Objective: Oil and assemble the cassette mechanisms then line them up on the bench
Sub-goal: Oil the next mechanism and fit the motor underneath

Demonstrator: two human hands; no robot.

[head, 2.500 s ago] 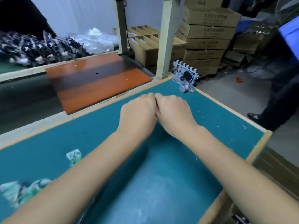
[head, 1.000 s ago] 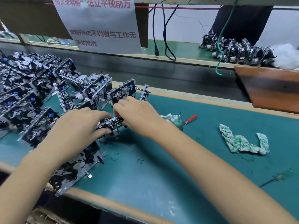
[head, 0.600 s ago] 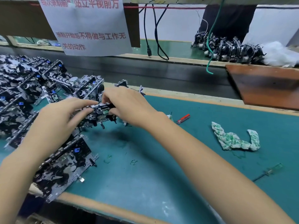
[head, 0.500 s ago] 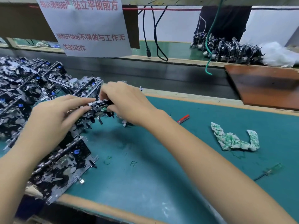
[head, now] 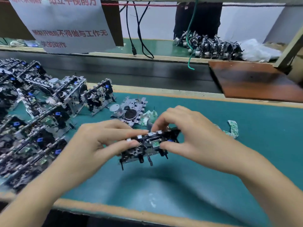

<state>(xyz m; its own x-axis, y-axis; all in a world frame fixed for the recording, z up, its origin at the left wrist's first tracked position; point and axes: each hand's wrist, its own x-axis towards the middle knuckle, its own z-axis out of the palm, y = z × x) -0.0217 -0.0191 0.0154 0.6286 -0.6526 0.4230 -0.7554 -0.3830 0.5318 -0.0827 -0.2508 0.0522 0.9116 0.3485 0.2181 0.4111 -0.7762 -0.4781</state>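
Observation:
A black and metal cassette mechanism hangs a little above the green bench mat, held between both hands. My left hand pinches its left end with thumb and fingers. My right hand grips its right end, fingers curled over the top edge. Another mechanism lies flat on the mat just behind, beside a small green oil bottle partly hidden by my right fingers. Several mechanisms stand in rows and a heap at the left.
A crumpled printed rag lies right of my right hand. A black conveyor strip runs behind the mat, with a brown board at the right. More mechanisms sit on the far shelf. A paper notice and cables hang above.
Both hands have carried the mechanism from the stack at the left rightward and toward me, to the middle of the mat. The mechanism lying flat behind is now uncovered.

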